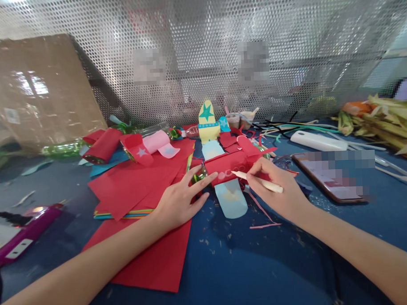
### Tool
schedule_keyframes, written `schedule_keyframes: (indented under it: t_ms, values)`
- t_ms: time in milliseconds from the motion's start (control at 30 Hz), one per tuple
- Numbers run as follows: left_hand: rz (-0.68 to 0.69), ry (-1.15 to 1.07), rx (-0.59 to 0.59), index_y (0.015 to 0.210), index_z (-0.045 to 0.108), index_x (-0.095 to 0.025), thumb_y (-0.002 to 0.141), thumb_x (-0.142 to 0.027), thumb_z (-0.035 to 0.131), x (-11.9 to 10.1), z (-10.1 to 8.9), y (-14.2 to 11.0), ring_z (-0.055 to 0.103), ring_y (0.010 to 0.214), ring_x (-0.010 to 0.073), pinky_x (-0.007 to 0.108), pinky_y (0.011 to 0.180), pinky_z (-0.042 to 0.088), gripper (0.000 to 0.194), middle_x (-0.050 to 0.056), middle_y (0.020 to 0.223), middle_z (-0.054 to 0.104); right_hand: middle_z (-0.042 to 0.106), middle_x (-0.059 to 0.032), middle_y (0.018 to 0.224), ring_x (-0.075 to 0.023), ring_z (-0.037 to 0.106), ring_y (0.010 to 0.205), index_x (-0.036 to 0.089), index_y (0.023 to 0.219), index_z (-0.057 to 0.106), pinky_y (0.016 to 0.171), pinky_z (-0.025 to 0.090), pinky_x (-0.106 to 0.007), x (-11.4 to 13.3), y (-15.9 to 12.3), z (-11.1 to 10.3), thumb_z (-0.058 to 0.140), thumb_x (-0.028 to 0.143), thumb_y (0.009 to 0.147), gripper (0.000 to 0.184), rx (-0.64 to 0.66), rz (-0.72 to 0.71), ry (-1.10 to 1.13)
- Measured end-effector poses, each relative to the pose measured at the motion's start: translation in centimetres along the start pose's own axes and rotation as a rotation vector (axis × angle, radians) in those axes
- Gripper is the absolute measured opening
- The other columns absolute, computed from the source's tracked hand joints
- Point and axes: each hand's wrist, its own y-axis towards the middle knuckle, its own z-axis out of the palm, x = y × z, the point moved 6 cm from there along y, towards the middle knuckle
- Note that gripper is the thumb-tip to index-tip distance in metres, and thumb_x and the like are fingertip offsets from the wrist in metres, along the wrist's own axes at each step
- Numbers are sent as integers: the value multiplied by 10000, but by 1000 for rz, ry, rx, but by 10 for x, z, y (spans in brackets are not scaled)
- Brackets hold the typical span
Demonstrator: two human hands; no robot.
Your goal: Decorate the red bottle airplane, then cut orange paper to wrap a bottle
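"Where are the hands working?"

"Right fingers (pixel 261 166) are gripping a white pen (pixel 272 185) at four o'clock from the red-wrapped bottle (pixel 228 163); spread left fingers (pixel 202 183) are touching it from eight."

"Which step?"

"Seemingly marking circles (pixel 221 175); the next stroke is probably calling for steadiness."

Bright diffuse light, white glare upper left, soft shadows, blurred and stretched edges

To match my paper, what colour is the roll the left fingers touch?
The roll is red, best seen in head view.
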Motion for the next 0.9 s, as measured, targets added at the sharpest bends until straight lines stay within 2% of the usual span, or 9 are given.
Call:
schedule_keyframes:
  t_ms: [467,633,900]
  values:
    - [-2,3,0,1398,311,-415,939,-381,361,0,-1,1,643,912,191,298,655,549,464,58,1429,368,541,43,621,-101,469,517,217,702,457,530,358,-239,-2,-1,4,504,215,840,146,28,-20,-34]
    - [9,-3,-4,1396,325,-401,939,-381,359,0,-1,0,643,926,199,316,673,551,459,63,1433,362,541,39,617,-109,484,538,217,693,449,540,362,-243,-2,-1,2,495,222,843,156,-2,-7,-23]
    - [5,-1,1,1402,301,-419,936,-377,367,0,-1,0,650,897,188,294,648,551,472,59,1424,379,563,27,657,-124,512,590,220,711,456,557,369,-247,-2,-3,7,489,230,855,148,52,-22,-25]
